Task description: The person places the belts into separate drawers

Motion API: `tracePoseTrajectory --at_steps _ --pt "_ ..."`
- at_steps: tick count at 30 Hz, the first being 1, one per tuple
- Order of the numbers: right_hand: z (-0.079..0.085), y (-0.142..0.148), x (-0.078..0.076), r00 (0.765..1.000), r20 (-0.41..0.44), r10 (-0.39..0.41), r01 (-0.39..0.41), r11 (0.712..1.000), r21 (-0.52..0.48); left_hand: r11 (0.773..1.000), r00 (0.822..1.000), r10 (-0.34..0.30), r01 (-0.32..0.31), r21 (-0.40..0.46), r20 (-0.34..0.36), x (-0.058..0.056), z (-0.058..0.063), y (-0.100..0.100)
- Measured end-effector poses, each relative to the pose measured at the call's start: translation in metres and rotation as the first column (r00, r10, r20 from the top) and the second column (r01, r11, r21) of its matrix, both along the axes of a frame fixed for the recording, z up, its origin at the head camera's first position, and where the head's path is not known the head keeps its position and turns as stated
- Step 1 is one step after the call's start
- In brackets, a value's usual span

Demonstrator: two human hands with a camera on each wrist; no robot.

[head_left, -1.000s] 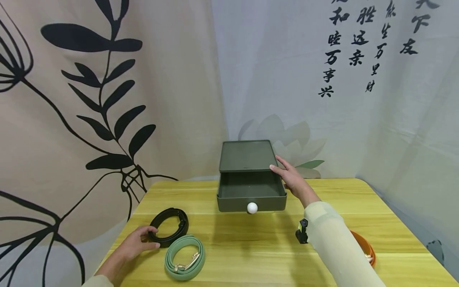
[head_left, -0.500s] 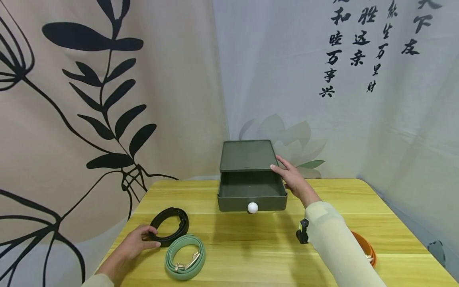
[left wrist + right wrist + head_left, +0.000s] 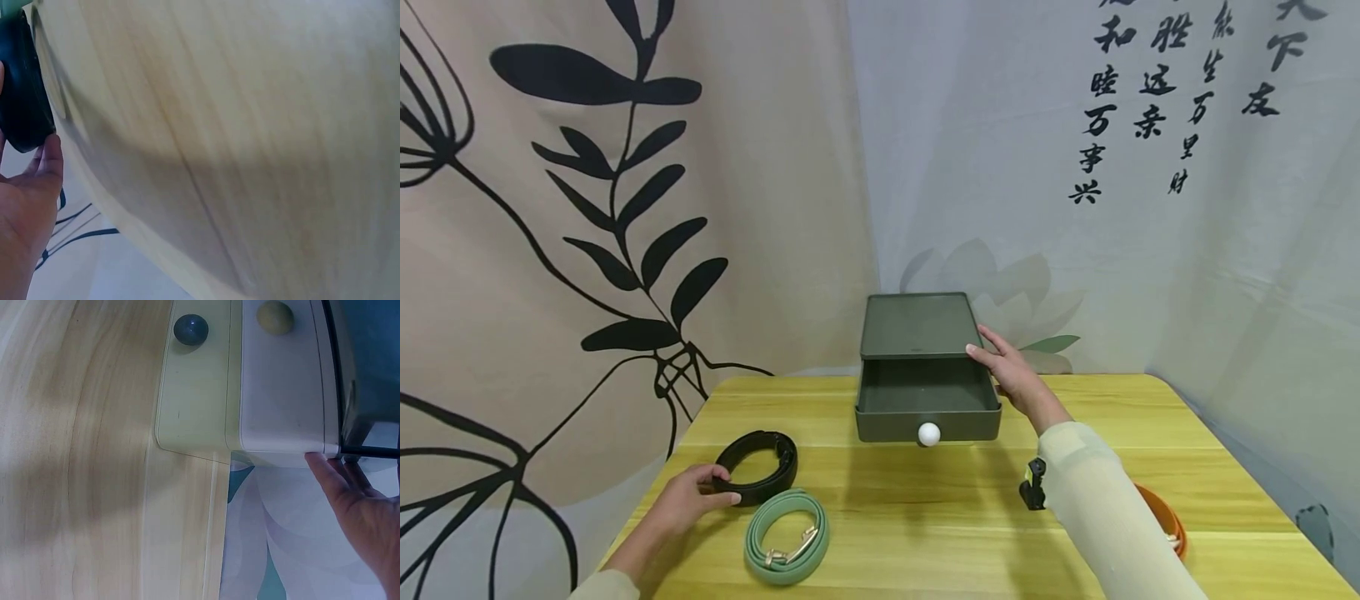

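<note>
My left hand (image 3: 688,497) pinches the near left edge of a coiled black belt (image 3: 781,479) on the left of the table. The left wrist view shows this black belt (image 3: 25,94) edge-on, held at the fingertips. Just in front lies a coiled green belt (image 3: 756,546) with a gold buckle. My right hand (image 3: 1013,379) rests with extended fingers against the right side of a dark green drawer box (image 3: 917,325). Its drawer (image 3: 887,427), with a white knob (image 3: 928,434), is pulled out, and no contents show inside. In the right wrist view, fingertips touch the box's side.
An orange bowl (image 3: 1176,525) with pale contents stands at the right, partly behind the right sleeve. Below the top drawer, the right wrist view shows a white drawer (image 3: 281,394) and a cream drawer (image 3: 194,412). A printed curtain hangs behind the wooden table (image 3: 895,533).
My left hand has raised the black belt slightly, tilting its near edge up. The green belt, the drawer box and my right hand have stayed in place.
</note>
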State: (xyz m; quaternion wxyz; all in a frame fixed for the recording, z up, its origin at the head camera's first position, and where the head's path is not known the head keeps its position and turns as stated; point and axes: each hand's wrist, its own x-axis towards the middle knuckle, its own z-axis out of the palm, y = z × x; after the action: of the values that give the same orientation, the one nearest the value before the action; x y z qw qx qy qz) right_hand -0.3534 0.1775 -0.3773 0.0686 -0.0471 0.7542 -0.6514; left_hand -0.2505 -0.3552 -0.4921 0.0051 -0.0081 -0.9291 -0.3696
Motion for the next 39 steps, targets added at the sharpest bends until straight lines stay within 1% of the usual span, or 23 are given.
tracePoseTrajectory --at_steps 5,13,16,20,26,33,36,39 --pt "0.0 0.001 0.001 1.0 0.0 0.004 -0.004 1.0 0.005 1.0 1.0 0.002 -0.002 -0.008 -0.008 0.0 0.004 0.0" --pt "0.0 0.0 0.0 1.0 0.001 0.003 -0.003 1.0 0.01 0.999 0.999 0.043 -0.043 -0.011 -0.027 0.0 0.005 -0.002" --pt "0.0 0.0 0.0 1.0 0.003 0.003 -0.003 1.0 0.01 0.999 0.998 0.047 -0.047 -0.006 -0.035 0.0 0.007 -0.004" --pt "0.0 0.0 -0.001 1.0 0.003 0.004 -0.004 1.0 0.011 0.998 0.997 0.059 -0.059 -0.002 -0.043 -0.001 0.011 -0.005" --pt "-0.001 0.0 -0.001 1.0 0.002 0.001 -0.001 1.0 0.012 0.997 0.995 0.074 -0.074 0.007 -0.072 -0.003 0.024 -0.004" --pt "-0.001 0.0 -0.001 1.0 0.003 0.002 -0.002 1.0 0.012 0.998 0.995 0.057 -0.054 0.04 -0.087 -0.006 0.04 -0.001" --pt "0.005 -0.001 0.003 1.0 0.014 0.01 -0.01 1.0 0.003 0.998 0.994 0.055 -0.051 0.046 -0.095 -0.005 0.048 0.002" --pt "0.007 -0.001 0.004 1.0 0.025 0.014 -0.014 1.0 -0.009 0.998 0.993 0.042 -0.037 0.05 -0.108 -0.004 0.059 0.005"
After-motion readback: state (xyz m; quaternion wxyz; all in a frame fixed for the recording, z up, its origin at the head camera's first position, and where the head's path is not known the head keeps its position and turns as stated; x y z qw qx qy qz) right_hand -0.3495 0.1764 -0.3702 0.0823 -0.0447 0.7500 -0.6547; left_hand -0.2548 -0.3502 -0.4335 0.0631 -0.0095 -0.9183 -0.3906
